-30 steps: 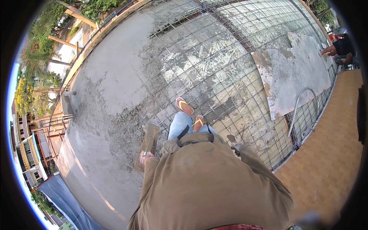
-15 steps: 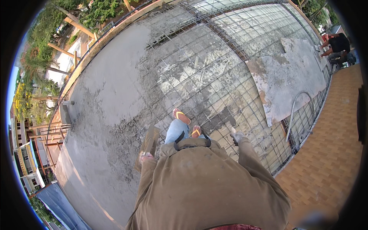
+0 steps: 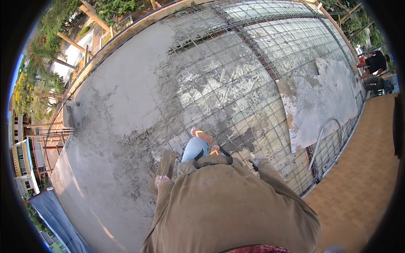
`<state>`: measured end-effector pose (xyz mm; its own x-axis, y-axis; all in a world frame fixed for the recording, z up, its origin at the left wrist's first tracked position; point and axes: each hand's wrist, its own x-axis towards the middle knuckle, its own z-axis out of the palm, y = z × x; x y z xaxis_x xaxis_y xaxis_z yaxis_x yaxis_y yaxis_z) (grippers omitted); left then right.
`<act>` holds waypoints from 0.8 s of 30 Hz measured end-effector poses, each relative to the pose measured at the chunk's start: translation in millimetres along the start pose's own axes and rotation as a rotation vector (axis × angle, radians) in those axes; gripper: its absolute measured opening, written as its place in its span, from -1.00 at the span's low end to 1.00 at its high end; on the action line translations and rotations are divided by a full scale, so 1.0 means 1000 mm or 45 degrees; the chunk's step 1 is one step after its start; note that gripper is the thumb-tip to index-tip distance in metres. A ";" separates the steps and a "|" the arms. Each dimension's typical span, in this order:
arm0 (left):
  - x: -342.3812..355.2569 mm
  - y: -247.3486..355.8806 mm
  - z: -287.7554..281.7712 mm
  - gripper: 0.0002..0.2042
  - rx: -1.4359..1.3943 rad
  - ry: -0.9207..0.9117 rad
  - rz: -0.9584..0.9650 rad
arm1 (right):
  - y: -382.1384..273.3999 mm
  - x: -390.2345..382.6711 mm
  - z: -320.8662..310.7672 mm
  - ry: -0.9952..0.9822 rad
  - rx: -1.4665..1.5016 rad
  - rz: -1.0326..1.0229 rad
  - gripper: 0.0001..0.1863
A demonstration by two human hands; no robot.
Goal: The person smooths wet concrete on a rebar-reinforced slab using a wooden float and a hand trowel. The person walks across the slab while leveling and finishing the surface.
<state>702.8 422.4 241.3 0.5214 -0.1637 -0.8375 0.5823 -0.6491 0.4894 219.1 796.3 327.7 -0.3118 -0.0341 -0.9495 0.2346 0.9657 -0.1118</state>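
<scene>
My left hand (image 3: pixel 162 180) is closed on a long, flat, cement-smeared float (image 3: pixel 166 164), held beside my left leg over the edge of the fresh concrete (image 3: pixel 126 84). In my right hand (image 3: pixel 259 162), gripped in a gloved or cement-covered fist, is a small trowel (image 3: pixel 251 147); its dark blade points away from me and is hard to separate from the mesh behind. Under it runs the steel rebar mesh (image 3: pixel 270 105). My feet in sandals (image 3: pixel 201 135) stand at the border between rough concrete and mesh.
Stained sheets (image 3: pixel 316 99) lie over the mesh at right, with a bent pale pipe (image 3: pixel 322 130) near them. A tan tiled surface (image 3: pixel 354 156) borders the right side. Another person (image 3: pixel 374 63) bends at the far right. A raised edge (image 3: pixel 114 40) bounds the far left.
The view has shifted slightly, so the slab sits lower and the sheets farther right. My right hand has drawn a little nearer my body with the trowel. The other person's posture has changed.
</scene>
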 end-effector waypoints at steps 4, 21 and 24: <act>0.010 -0.005 0.002 -0.66 0.021 0.094 -0.002 | -0.021 -0.013 -0.005 -0.212 -0.611 -0.128 -0.36; -0.035 0.037 0.142 -0.70 -0.039 -0.046 0.018 | -0.202 -0.039 -0.116 0.284 0.300 -0.013 -0.66; -0.051 0.040 0.175 -0.77 -0.183 0.010 0.028 | -0.212 -0.045 -0.116 0.392 0.282 -0.093 -0.67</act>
<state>590.5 274.9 260.9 0.5395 -0.1701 -0.8246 0.6537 -0.5326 0.5375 76.4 622.6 427.7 -0.5889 0.0109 -0.8082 0.3842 0.8835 -0.2681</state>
